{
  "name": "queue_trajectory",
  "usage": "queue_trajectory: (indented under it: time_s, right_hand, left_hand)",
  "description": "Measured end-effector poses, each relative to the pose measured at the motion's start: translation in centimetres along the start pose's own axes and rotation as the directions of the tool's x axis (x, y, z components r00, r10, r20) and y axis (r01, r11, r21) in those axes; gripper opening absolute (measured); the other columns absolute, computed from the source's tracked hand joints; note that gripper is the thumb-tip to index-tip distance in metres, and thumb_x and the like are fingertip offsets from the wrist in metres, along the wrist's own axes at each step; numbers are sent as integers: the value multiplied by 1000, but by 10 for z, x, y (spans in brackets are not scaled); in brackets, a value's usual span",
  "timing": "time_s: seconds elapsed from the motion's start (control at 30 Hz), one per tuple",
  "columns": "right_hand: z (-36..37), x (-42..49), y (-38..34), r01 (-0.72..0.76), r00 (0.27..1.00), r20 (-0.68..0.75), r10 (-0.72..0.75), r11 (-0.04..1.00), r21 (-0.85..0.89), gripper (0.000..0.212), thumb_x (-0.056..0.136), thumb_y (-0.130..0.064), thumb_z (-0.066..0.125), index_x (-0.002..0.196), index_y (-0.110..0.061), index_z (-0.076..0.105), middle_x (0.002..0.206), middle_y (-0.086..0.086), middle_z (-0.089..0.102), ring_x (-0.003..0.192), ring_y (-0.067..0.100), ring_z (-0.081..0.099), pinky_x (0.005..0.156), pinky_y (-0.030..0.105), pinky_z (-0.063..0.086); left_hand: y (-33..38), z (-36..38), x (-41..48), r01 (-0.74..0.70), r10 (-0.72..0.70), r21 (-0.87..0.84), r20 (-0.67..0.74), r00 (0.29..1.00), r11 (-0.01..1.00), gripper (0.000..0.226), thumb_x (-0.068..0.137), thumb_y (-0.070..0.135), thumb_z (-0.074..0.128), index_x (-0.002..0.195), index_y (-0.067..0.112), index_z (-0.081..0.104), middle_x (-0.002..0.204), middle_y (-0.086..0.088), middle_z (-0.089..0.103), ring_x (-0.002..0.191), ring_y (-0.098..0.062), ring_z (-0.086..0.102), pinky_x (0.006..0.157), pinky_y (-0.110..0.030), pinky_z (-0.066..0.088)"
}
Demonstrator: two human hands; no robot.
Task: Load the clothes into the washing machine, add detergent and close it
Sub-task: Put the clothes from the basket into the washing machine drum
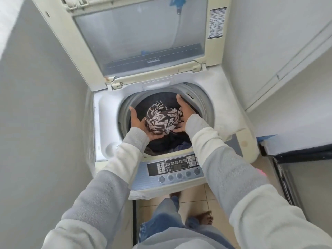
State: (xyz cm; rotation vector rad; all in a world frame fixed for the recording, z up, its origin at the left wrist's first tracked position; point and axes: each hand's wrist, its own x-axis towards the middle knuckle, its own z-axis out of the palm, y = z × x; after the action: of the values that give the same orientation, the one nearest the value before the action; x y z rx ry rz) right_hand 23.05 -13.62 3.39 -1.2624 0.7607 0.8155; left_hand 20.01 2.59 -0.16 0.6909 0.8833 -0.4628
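sleeves [100, 191] in bands of grey and cream fill the bottom of the view, and between them hang blue jeans [161, 212] and one bare foot [204, 219] on pale floor tiles [195, 194]. both arms reach forward over the control panel [177, 167], a blue-grey strip with a dark display and a row of round buttons, into the top-loading washing machine [226, 108]. its lid [140, 38] stands tilted back and open, the window cloudy, with a blue hose [177, 7] showing through it and a printed label [217, 23] on the frame's right edge. the lid's frame is yellowed cream against the whiter top deck. the left hand [139, 123] lies palm up with fingers stretched out, cupping the patterned bundle [162, 119] from below and from the left; the right hand [183, 114] presses its flat palm to the bundle's right side, fingers straight and pointing to the far rim (the cloth simply sits between the two spread palms). the bundle, brown with pale leaf prints, is balled up and sits over the mouth of the drum [124, 112], above dark clothes [168, 143] already lying inside. clear plastic wrap [89, 133] clings to the machine's left flank. the room is tight: a plain grey wall [36, 105] close on the left, a white cabinet [278, 51] close on the right, and below that a dark-framed panel [291, 169] beside the tiles
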Motion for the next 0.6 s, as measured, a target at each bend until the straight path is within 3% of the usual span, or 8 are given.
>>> queue_trajectory:
  time_s: [0.1,0.2,0.4,0.5,0.6]
  right_hand:
    - [4,17,3,4,999,-37,-5,1000,-24,93,71,-77,60,141,-19,40,108,10,58,79,28,58,73,48,52]
    - [-2,28,7,6,999,-39,-6,1000,-2,104,62,-83,60,144,-23,38,141,9,47,84,29,55,64,43,51]
    - [-35,18,13,69,997,26,-72,992,108,92,74,-82,51,146,-27,35,145,9,43,106,33,53,90,50,47]
    - [-55,-9,13,114,990,59,-125,980,162,87,77,-79,48,146,-27,35,145,9,44,116,36,51,96,49,46]
    - [-84,-54,17,257,966,-29,-256,962,93,80,79,-75,50,142,-27,41,144,5,46,123,29,50,98,43,44]
  left_hand:
    - [7,-4,4,-14,18,51,-79,997,999,111,66,93,32,152,23,19,157,-14,21,140,-45,25,105,-66,26]
    - [8,-2,6,-24,31,75,-94,995,997,108,67,92,35,151,24,24,159,-17,9,143,-46,15,110,-64,23]
    - [-14,23,-3,-47,52,156,-27,998,987,105,68,91,33,146,22,36,156,-19,20,140,-44,25,109,-60,28]
    - [-35,48,-20,-77,72,241,29,997,967,100,70,91,30,140,21,44,153,-17,27,137,-41,31,106,-56,34]
    - [-69,87,-42,-154,122,403,106,987,902,91,76,86,28,139,23,47,150,-13,34,136,-37,34,109,-52,32]
